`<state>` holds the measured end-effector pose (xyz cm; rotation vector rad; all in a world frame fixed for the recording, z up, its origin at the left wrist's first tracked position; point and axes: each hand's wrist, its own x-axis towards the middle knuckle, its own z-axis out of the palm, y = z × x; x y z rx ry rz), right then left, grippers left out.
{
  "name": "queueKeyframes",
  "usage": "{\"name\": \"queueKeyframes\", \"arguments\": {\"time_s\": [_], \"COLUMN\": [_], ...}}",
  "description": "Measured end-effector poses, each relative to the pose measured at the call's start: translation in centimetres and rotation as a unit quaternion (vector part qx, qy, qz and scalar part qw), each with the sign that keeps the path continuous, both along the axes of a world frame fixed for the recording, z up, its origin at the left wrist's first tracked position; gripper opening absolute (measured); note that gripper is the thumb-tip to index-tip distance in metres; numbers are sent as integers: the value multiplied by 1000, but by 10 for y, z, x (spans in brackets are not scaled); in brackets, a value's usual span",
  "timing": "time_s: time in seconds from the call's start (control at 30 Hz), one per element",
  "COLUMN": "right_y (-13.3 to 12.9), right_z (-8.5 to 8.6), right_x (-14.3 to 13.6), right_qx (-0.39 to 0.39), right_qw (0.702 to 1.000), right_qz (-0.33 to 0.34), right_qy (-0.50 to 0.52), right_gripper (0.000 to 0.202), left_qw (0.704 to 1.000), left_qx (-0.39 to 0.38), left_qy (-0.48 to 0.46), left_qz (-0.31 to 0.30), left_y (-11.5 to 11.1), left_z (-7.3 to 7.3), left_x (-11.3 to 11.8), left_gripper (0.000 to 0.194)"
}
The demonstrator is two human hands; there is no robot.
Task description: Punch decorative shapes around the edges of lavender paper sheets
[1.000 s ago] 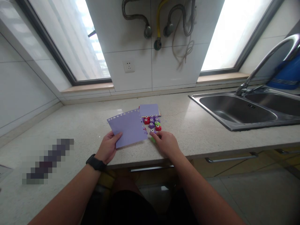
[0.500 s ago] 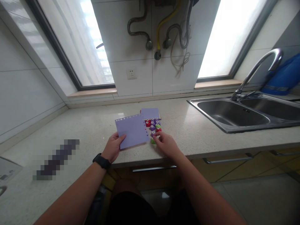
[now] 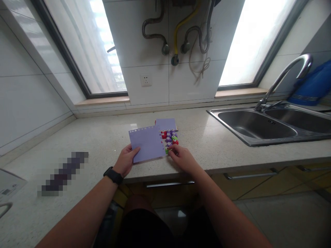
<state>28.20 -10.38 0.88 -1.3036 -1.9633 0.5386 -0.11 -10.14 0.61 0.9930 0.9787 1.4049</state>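
Left of the purple sheet (image 3: 147, 144), box markings (image 3: 5, 191) blur.

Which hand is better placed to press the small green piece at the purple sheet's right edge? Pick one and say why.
Right, most likely: the right hand is already at the green piece, while the left hand is occupied gripping the purple sheet on its left side.

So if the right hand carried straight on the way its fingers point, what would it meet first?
Most likely the small green eyed piece right at the fingertips of the right hand, perhaps already touching; beyond it comes the purple sheet, though its height above the counter is unclear.
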Motion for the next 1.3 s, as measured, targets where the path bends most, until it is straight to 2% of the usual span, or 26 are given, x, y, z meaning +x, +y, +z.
{"name": "queueKeyframes", "arguments": {"time_s": [0.1,0.27,0.4,0.57,0.77,0.9,1.13,1.3], "right_y": [-1,-3,-3,-2,0,2,12,14], "right_z": [1,6,6,3,0,-4,-14,-13], "right_x": [0,0,0,1,3,3,5,7], "right_qx": [5,-1,-9,-9,-19,3,-22,-47], "right_qw": [1000,999,997,998,998,995,973,960], "right_qz": [8,39,69,66,29,-14,-60,-77], "right_qy": [-1,4,-13,-7,50,99,222,264], "right_gripper": [18,31,26,20,21,19,25,29], "left_qw": [1000,1000,1000,999,998,995,987,983], "left_qx": [-1,7,14,10,11,8,27,40], "left_qy": [0,11,15,22,34,84,140,158], "left_qz": [-4,-9,-20,-33,-50,-61,-75,-89], "left_y": [-1,-3,-3,-3,-2,-2,-2,-2], "left_z": [1,3,2,0,0,-2,-6,-2], "left_x": [0,1,1,0,0,-2,-6,-6], "left_gripper": [46,49,51,52,54,41,31,29]}}
